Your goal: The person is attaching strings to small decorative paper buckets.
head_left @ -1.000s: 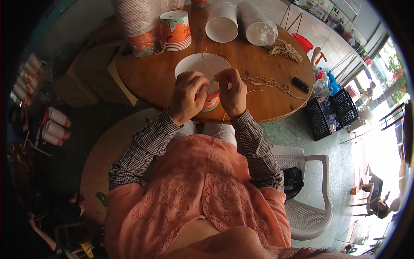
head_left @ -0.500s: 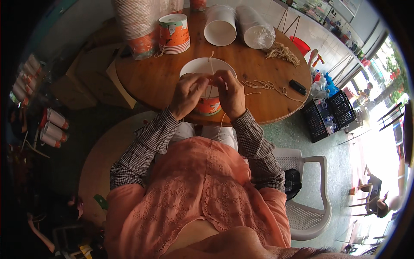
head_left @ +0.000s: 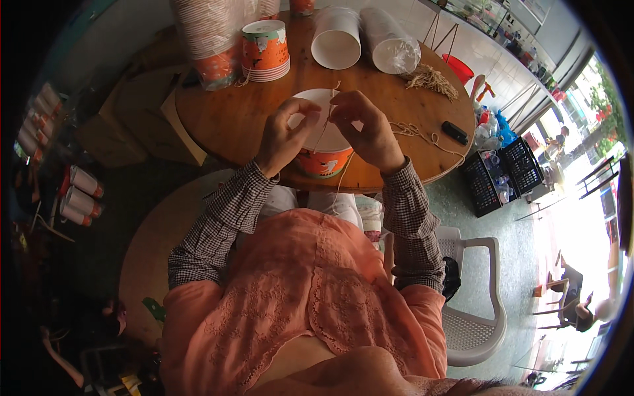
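Note:
A round paper tub (head_left: 318, 166), orange and green outside and white inside, stands near the table's front edge. A thin beige string (head_left: 323, 137) runs over its mouth, and one loose end dangles past the table edge. My left hand (head_left: 288, 136), over the tub's left rim, is curled with thumb and forefinger close together, seemingly pinching a strand too fine to see clearly. Above the right rim my right hand (head_left: 365, 132) pinches the string between thumb and fingers.
Stacked orange tubs (head_left: 266, 53) and a tall bagged stack (head_left: 210, 46) stand at back left. White paper tubs in plastic (head_left: 391, 46) lie at the back. A string bundle (head_left: 432, 80), loose cord (head_left: 422, 132) and black object (head_left: 455, 132) lie right. A grey chair (head_left: 472, 330) stands beside me.
My hands have drawn apart, the right moving rightward with the string. The tub has shifted slightly right, and the string across its mouth now slants.

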A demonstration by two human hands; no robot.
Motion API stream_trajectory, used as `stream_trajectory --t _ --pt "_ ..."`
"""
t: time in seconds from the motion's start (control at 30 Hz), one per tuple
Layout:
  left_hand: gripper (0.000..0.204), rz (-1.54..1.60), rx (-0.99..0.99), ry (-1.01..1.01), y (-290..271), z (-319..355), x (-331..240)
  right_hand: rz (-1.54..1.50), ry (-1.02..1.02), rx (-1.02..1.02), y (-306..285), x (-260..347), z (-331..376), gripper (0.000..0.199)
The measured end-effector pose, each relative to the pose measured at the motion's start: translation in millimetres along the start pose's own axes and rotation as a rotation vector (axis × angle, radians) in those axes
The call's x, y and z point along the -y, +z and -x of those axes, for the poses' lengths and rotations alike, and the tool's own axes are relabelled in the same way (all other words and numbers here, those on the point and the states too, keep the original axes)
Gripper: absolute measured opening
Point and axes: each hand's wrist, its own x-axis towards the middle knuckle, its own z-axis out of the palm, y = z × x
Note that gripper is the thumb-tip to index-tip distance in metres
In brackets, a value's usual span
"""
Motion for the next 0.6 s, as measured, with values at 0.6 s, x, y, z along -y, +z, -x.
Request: stream_trajectory --t 0.6 --pt "0.008 -0.287 0.104 0.226 7.2 15.4 -19.0 0.737 -0.371 -0.303 -7.5 6.4 -8.5 0.011"
